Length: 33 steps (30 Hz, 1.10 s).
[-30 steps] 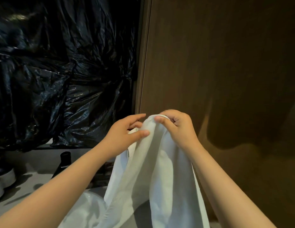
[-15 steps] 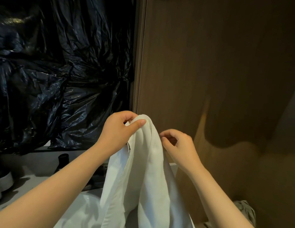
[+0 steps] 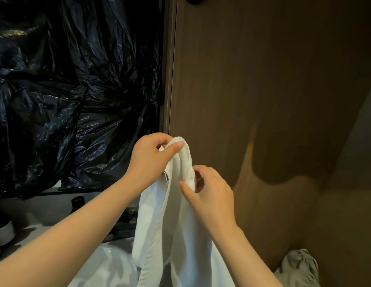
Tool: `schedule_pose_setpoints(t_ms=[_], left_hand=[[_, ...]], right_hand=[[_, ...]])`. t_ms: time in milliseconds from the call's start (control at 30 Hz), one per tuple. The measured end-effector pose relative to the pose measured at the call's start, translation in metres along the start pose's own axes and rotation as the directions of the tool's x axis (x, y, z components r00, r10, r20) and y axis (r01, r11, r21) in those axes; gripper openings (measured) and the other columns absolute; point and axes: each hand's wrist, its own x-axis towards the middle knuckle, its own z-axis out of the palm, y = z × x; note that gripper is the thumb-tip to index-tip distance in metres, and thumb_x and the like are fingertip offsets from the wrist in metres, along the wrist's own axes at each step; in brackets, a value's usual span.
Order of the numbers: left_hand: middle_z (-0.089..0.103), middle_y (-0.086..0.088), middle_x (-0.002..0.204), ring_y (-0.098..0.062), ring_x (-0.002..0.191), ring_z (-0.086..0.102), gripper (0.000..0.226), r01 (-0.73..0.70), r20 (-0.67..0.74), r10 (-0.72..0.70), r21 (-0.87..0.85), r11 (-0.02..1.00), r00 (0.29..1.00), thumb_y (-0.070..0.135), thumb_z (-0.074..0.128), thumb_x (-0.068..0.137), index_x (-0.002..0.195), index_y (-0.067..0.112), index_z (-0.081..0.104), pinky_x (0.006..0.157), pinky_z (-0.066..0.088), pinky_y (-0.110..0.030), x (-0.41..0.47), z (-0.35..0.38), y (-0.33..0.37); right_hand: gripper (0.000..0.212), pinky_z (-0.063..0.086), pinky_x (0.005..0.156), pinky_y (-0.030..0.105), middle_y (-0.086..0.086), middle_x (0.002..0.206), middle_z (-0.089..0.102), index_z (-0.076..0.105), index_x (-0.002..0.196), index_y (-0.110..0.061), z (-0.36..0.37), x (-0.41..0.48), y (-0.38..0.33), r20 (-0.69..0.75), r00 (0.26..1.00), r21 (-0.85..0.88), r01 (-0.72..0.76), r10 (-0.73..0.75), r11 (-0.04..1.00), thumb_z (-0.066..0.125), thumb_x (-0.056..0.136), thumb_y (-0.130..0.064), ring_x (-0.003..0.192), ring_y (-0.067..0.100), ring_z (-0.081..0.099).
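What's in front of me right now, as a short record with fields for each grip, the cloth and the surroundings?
left grip: pinches the top fold of the white cloth
right grip: pinches a fold lower down
cloth: hangs from both hands
to its left: black plastic sheet, dark bottle
behind: wooden panel

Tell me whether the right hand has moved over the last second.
Yes. The right hand has dropped lower against the wooden panel, from the top of the white garment to below the left hand.
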Motion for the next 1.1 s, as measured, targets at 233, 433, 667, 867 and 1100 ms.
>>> schedule_pose_setpoints(t_ms=[233,433,667,867,1100], left_hand=[[0.065,0.011,0.072,-0.005,0.072,0.06,0.014,-0.012,-0.038,0.012,0.018,1.0,0.999,0.033,0.067,0.087,0.077,0.024,0.071,0.065,0.05,-0.025,0.002,-0.004,-0.001],[0.063,0.017,0.068,0.004,0.072,0.06,0.012,0.064,-0.071,-0.06,0.063,0.996,0.996,0.039,0.066,0.087,0.076,0.035,0.065,0.06,0.044,-0.017,0.01,-0.008,-0.015],[0.063,0.009,0.072,-0.01,0.069,0.06,0.013,0.166,-0.151,-0.148,0.113,0.98,0.977,0.04,0.063,0.087,0.078,0.031,0.066,0.065,0.056,-0.037,0.025,-0.006,-0.026],[0.066,-0.001,0.088,-0.023,0.083,0.063,0.019,0.137,-0.043,-0.13,0.316,0.939,0.991,0.035,0.062,0.09,0.099,0.019,0.067,0.066,0.05,-0.032,0.02,0.0,-0.036],[0.056,0.007,0.133,-0.01,0.119,0.053,0.05,-0.195,0.201,0.138,0.3,0.934,0.97,0.036,0.071,0.084,0.131,0.027,0.057,0.095,0.039,-0.019,-0.006,0.021,-0.012]], right_hand=[[0.018,0.055,0.067,0.038,-0.007,0.08,0.062,0.062,0.097,-0.023,-0.013,0.008,0.001,-0.033,0.999,0.038,-0.039,0.04,0.999,0.054,0.083,-0.015,0.071,0.014,0.059],[0.016,0.055,0.061,0.014,-0.02,0.084,0.06,0.061,0.098,-0.035,-0.039,0.004,0.029,-0.008,0.993,0.085,-0.117,0.118,0.99,0.06,0.087,-0.023,0.074,0.005,0.062],[0.021,0.048,0.058,0.014,-0.024,0.077,0.055,0.057,0.09,-0.036,-0.071,0.019,0.057,-0.085,0.983,-0.057,-0.17,0.165,0.984,0.067,0.084,-0.019,0.069,0.004,0.058],[0.012,0.057,0.071,0.025,-0.011,0.081,0.068,0.074,0.09,-0.019,-0.074,0.034,0.078,0.047,0.986,0.104,-0.165,0.161,0.981,0.063,0.093,-0.021,0.078,0.007,0.065],[0.023,0.055,0.086,0.037,-0.007,0.089,0.07,0.071,0.089,-0.015,-0.058,0.044,0.067,0.19,0.978,0.358,-0.147,0.082,0.922,0.051,0.1,-0.016,0.089,0.009,0.064]])
